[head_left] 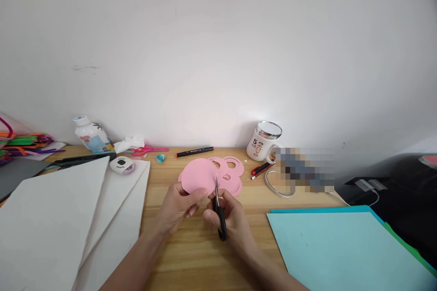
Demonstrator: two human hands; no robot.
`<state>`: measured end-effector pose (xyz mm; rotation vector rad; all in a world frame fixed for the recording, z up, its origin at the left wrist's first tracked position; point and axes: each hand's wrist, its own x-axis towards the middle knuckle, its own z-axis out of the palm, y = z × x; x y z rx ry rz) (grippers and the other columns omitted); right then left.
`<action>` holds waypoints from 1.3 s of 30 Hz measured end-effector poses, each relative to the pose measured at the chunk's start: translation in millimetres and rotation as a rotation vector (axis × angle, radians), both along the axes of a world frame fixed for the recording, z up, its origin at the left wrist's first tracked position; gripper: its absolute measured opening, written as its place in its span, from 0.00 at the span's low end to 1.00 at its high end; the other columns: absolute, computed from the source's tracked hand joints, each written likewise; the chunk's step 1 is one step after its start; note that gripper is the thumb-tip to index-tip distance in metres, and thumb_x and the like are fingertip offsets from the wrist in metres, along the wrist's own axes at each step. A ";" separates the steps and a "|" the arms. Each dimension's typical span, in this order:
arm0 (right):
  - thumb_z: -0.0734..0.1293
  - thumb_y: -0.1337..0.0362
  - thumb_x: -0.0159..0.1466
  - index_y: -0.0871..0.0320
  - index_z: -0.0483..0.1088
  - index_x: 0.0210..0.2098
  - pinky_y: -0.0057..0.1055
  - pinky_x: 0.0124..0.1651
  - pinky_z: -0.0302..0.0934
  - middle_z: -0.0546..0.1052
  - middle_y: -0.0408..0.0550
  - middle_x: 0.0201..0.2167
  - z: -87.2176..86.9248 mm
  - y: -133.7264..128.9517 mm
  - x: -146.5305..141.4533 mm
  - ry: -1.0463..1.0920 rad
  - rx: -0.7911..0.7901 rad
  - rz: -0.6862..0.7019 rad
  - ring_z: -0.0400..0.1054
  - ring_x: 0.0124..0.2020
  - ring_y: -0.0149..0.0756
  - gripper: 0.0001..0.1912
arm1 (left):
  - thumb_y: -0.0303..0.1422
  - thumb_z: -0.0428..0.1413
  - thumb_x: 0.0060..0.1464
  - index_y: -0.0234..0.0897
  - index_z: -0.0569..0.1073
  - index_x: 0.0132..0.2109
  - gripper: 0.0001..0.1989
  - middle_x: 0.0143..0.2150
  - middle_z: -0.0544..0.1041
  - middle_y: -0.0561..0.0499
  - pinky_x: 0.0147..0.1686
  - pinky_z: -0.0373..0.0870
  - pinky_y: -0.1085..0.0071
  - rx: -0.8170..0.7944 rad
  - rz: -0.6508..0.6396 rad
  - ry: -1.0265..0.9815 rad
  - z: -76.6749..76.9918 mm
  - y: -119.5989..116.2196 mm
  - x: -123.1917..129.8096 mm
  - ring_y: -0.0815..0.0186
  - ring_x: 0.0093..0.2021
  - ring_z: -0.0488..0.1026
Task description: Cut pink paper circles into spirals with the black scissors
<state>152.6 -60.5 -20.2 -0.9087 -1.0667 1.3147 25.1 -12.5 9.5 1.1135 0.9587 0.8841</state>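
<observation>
My left hand [182, 202] pinches a round pink paper piece [198, 175] by its lower edge, thumb on top. Black-handled scissors [220, 220] are in my right hand [232, 216], with the blades pointing up at the right edge of the pink circle. Whether the blades are cutting into the paper I cannot tell. Behind the circle, on the table, lie pink paper cutouts [235, 186] with rounded lobes and small holes; the circle hides part of them.
White sheets [51, 218] cover the left side, with a tape dispenser [122, 165] on them. Pink scissors [150, 150], a black marker [194, 152] and a white mug [262, 143] stand or lie near the wall. Light-blue paper [341, 245] is at right.
</observation>
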 end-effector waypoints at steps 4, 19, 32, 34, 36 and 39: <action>0.73 0.56 0.49 0.59 0.61 0.31 0.25 0.25 0.46 0.63 0.38 0.21 2.2 1.6 2.4 -0.020 0.044 -0.007 0.53 0.22 0.27 0.20 | 0.37 0.62 0.39 0.32 0.67 0.18 0.15 0.10 0.59 0.59 0.14 0.46 0.78 0.025 0.000 0.042 -1.0 0.1 -0.3 0.78 0.12 0.52; 0.70 0.51 0.50 0.57 0.60 0.31 0.24 0.20 0.39 0.57 0.34 0.17 2.1 0.1 1.7 0.001 0.023 0.019 0.44 0.18 0.25 0.20 | 0.39 0.61 0.40 0.31 0.68 0.19 0.15 0.11 0.58 0.59 0.15 0.43 0.77 0.026 -0.008 0.032 -2.6 1.8 -1.8 0.78 0.13 0.51; 0.71 0.52 0.49 0.56 0.60 0.30 0.21 0.17 0.43 0.59 0.33 0.15 2.0 -0.6 2.7 -0.042 -0.065 -0.008 0.49 0.14 0.23 0.20 | 0.38 0.62 0.37 0.32 0.68 0.18 0.15 0.11 0.60 0.59 0.15 0.42 0.77 0.004 0.048 0.001 3.0 1.1 -1.4 0.78 0.13 0.51; 0.70 0.52 0.49 0.57 0.60 0.30 0.21 0.16 0.44 0.60 0.33 0.14 0.8 -0.8 2.7 -0.045 -0.081 -0.007 0.49 0.14 0.23 0.19 | 0.38 0.62 0.37 0.32 0.66 0.17 0.16 0.11 0.60 0.59 0.14 0.42 0.77 0.004 0.049 -0.015 2.8 1.3 -1.8 0.79 0.13 0.51; 0.70 0.52 0.49 0.57 0.60 0.30 0.20 0.15 0.43 0.60 0.33 0.14 -0.6 -1.1 2.7 -0.047 -0.093 -0.010 0.49 0.13 0.23 0.19 | 0.38 0.62 0.38 0.32 0.65 0.17 0.17 0.11 0.61 0.59 0.13 0.43 0.78 0.001 0.055 -0.036 2.7 1.5 -2.2 0.79 0.12 0.52; 0.70 0.52 0.50 0.57 0.60 0.29 0.20 0.15 0.43 0.60 0.32 0.13 -2.4 -1.5 1.9 -0.044 -0.085 -0.011 0.49 0.13 0.22 0.19 | 0.39 0.61 0.41 0.33 0.66 0.21 0.15 0.15 0.66 0.57 0.11 0.45 0.79 -0.030 0.030 -0.086 1.7 1.9 -2.6 0.78 0.11 0.56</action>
